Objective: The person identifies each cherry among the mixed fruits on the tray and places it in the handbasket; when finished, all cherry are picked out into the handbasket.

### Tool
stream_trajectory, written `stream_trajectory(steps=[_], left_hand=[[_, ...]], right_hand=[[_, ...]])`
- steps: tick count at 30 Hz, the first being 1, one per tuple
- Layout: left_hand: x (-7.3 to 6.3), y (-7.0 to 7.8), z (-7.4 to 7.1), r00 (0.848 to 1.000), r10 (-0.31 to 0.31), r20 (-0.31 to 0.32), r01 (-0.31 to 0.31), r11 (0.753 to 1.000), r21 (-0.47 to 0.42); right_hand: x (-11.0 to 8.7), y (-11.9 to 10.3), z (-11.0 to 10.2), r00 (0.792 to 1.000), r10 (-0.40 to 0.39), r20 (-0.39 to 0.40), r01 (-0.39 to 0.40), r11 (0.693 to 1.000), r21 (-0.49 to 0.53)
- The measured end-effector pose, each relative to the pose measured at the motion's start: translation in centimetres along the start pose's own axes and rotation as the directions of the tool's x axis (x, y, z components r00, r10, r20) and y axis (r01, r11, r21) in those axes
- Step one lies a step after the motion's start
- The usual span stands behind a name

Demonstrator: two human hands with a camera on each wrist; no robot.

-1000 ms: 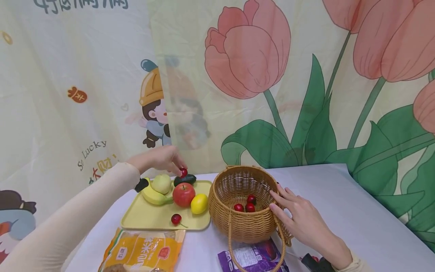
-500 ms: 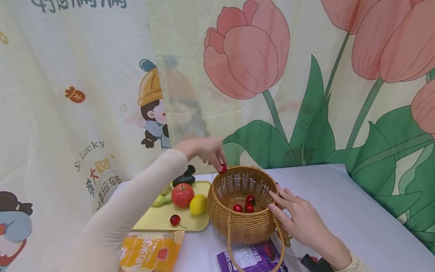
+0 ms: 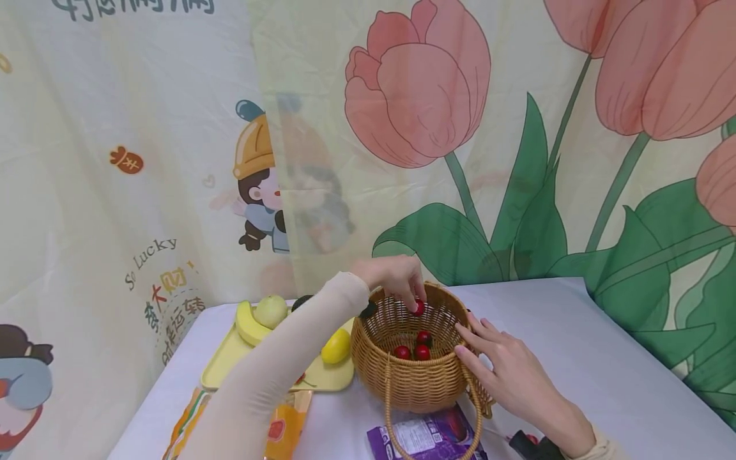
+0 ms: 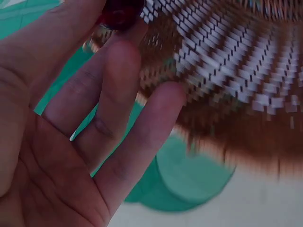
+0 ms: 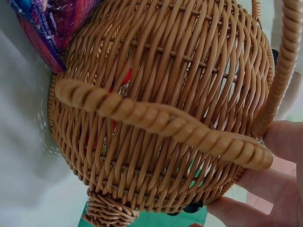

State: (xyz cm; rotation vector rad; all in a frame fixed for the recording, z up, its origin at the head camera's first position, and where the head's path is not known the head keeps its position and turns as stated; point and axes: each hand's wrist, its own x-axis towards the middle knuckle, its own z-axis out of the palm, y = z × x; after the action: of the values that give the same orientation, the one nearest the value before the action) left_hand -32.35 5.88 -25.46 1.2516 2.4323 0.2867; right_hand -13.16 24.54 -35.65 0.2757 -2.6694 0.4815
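My left hand (image 3: 401, 277) is over the mouth of the wicker basket (image 3: 411, 386), pinching a dark red cherry (image 3: 418, 308) between thumb and fingertips. In the left wrist view the same cherry (image 4: 122, 15) sits at the fingertips, its other fingers loosely bent beside the weave. Down in the basket lie several red cherries (image 3: 422, 352). My right hand (image 3: 512, 364) rests with fairly straight fingers against the basket's right rim. The right wrist view shows those fingers (image 5: 279, 142) touching the basket side near the base of its handle (image 5: 165, 120), which hangs down toward me.
Left of the basket, a yellow tray (image 3: 339, 382) bears a banana (image 3: 248, 326), a pale green round fruit (image 3: 270, 312) and a lemon (image 3: 336, 347); my left sleeve hides part of it. Nearer me lie an orange snack bag (image 3: 284, 428) and a purple packet (image 3: 422, 437).
My left hand has carried the cherry from above the tray rightward and down to inside the basket's mouth. The right hand stays at the rim.
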Motion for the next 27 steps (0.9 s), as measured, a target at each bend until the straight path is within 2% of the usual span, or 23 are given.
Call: stream_trajectory(steps=[6, 9, 12, 16, 21, 27], left_hand=[[1.8, 0.1, 2.9, 1.000, 0.020, -0.006, -0.020, 1.000, 0.009], [2.5, -0.2, 4.2, 0.999, 0.036, -0.015, -0.035, 0.997, 0.065], [2.8, -0.4, 5.2, 0.999, 0.036, 0.004, -0.036, 0.994, 0.104], [2.7, -0.5, 5.7, 0.999, 0.031, 0.022, -0.033, 0.993, 0.116], [2.6, -0.3, 5.7, 0.997, 0.065, 0.033, -0.068, 0.991, 0.119], [2.7, -0.2, 6.0, 0.994, 0.084, 0.065, -0.086, 0.996, 0.032]], right_hand=[[-0.1, 0.0, 0.0, 1.000, -0.009, -0.002, 0.009, 1.000, -0.003], [-0.1, 0.0, 0.0, 1.000, -0.013, -0.011, 0.013, 1.000, -0.005], [-0.1, 0.0, 0.1, 1.000, -0.009, -0.014, 0.009, 1.000, -0.003], [-0.1, 0.0, 0.1, 1.000, -0.016, -0.017, 0.016, 1.000, 0.004], [0.0, 0.0, 0.0, 0.999, -0.023, -0.022, 0.023, 1.000, -0.002], [-0.2, 0.0, 0.0, 0.999, -0.027, -0.019, 0.027, 1.000, 0.002]])
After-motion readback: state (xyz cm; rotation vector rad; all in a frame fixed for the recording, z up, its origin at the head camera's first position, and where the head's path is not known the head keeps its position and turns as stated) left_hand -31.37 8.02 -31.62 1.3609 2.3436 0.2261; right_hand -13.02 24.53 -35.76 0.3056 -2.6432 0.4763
